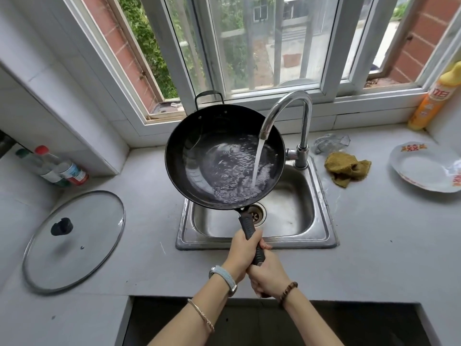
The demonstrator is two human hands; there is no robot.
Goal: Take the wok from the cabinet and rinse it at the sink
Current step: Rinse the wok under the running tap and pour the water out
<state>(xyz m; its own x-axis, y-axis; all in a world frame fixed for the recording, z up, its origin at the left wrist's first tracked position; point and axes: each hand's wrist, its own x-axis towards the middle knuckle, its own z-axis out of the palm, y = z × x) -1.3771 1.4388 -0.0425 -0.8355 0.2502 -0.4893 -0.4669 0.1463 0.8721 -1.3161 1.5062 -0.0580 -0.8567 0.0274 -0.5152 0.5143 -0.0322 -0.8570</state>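
Note:
A black wok [199,136] hangs above the left part of the steel sink [321,216], tilted a little toward me. Water streams from the curved chrome faucet [287,106] into the wok's right side and pools there, rippling. Both hands grip the wok's long black handle [247,227]. My left hand [240,253] holds it higher up, closer to the pan. My right hand [268,274] clasps the handle's end just behind. A small loop handle sticks up at the wok's far rim.
A glass lid [82,245] lies on the counter at left, with bottles [62,168] behind it by the wall. Right of the sink are a yellow cloth [346,168], a crumpled clear wrapper [329,142], a white plate [424,168] and an orange detergent bottle [434,101]. A window runs behind.

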